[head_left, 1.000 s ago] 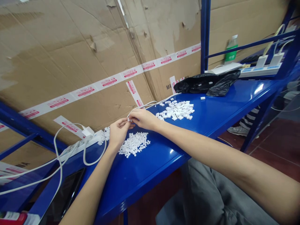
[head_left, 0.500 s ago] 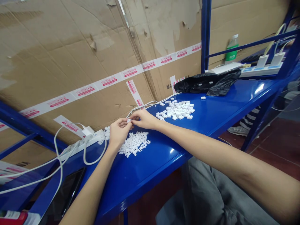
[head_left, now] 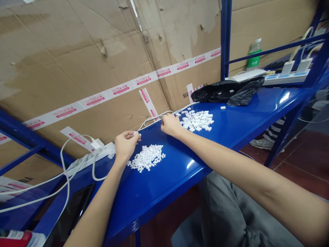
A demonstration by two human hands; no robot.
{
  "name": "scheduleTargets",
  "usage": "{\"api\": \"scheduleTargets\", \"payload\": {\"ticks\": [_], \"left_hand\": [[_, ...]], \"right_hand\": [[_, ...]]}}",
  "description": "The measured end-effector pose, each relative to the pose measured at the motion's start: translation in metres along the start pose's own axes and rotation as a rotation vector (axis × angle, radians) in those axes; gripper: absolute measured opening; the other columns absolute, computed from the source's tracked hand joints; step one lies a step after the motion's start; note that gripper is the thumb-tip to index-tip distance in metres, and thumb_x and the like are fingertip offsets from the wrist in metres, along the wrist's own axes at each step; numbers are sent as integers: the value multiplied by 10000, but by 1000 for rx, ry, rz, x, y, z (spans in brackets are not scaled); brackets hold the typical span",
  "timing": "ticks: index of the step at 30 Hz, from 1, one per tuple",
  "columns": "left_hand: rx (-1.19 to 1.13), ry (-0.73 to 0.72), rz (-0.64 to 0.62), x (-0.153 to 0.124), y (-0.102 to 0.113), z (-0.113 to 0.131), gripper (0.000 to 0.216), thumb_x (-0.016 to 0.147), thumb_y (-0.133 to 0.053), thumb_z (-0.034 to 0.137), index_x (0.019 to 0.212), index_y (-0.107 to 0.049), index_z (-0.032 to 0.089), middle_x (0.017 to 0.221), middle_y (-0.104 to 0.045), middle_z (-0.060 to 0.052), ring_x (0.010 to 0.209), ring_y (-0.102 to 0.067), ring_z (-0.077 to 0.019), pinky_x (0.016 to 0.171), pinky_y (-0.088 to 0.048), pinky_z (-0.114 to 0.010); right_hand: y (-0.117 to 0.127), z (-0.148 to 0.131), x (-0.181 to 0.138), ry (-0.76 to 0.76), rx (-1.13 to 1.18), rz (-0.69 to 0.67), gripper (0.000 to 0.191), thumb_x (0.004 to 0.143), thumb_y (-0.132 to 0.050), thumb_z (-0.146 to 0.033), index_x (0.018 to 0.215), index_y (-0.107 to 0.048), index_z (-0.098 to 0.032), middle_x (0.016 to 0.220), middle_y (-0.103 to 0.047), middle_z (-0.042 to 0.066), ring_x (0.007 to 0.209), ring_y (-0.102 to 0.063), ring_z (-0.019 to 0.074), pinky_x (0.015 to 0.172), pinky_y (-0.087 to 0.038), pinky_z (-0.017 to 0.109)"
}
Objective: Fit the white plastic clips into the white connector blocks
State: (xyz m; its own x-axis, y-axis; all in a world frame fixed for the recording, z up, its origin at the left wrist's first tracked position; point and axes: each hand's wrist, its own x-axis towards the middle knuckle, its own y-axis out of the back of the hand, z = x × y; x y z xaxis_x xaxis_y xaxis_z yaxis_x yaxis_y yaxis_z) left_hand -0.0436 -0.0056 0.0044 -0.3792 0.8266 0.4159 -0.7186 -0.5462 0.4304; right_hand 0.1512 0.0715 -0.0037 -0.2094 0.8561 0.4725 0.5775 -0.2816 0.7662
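Note:
Between the thumb and fingertips of my left hand [head_left: 125,144] is a small white plastic piece [head_left: 135,133]. My right hand [head_left: 170,124] is closed at the left edge of a heap of white plastic blocks [head_left: 197,120], with its fingers curled down. Whatever its fingertips hold, if anything, is hidden. Just right of my left wrist lies a second heap of smaller white plastic pieces [head_left: 147,157]. Another cluster of white pieces [head_left: 112,151] sits behind my left hand, by the power strip.
The blue table [head_left: 154,195] backs onto a cardboard sheet [head_left: 77,61]. White cables run from a power strip [head_left: 84,161] at left, above a dark phone-like device [head_left: 74,209]. A black plastic bag [head_left: 226,91] and a single white block [head_left: 222,107] lie farther right.
My hands have come apart. The right hand has moved right and back to the blocks, while the left keeps the white piece and has shifted slightly left.

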Motion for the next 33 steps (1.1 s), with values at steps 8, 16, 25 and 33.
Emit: {"api": "scheduleTargets", "payload": {"ticks": [8,16,25,33], "left_hand": [[915,-227,11,17,39,-35,343,876,-495,324,1028,-755,159,1005,-770,-199,1029,-709,-410,851,-543,-492],[985,-347,86,16,37,-37,372,853,-480,275,1093,-727,133,1111,-728,-216,1097,-647,-418,912,-513,-532],[769,-421,43,7,18,-21,375,882,-478,243,1179,-673,122,1202,-713,-161,1112,-655,-330,1002,-487,-472],[700,-427,51,8,19,-23,363,863,-490,249,1126,-702,116,1122,-740,-155,1022,-694,-320,964,-508,-449]], "right_hand": [[-6,27,10,-162,-181,-12,370,927,-525,-248,1202,-712,-87,1351,-590,261,1294,-494,381,1111,-312,608],[-10,58,28,-196,-219,-82,400,908,-525,-220,1240,-698,-79,1346,-620,239,1331,-507,361,1170,-199,611],[-21,49,42,-76,-233,-196,338,901,-515,-180,1139,-732,-77,1149,-737,190,1187,-652,314,1206,13,603],[-23,49,44,-15,-215,-213,383,921,-485,-187,1242,-675,-102,1345,-664,191,1314,-570,315,1214,-70,609]]}}
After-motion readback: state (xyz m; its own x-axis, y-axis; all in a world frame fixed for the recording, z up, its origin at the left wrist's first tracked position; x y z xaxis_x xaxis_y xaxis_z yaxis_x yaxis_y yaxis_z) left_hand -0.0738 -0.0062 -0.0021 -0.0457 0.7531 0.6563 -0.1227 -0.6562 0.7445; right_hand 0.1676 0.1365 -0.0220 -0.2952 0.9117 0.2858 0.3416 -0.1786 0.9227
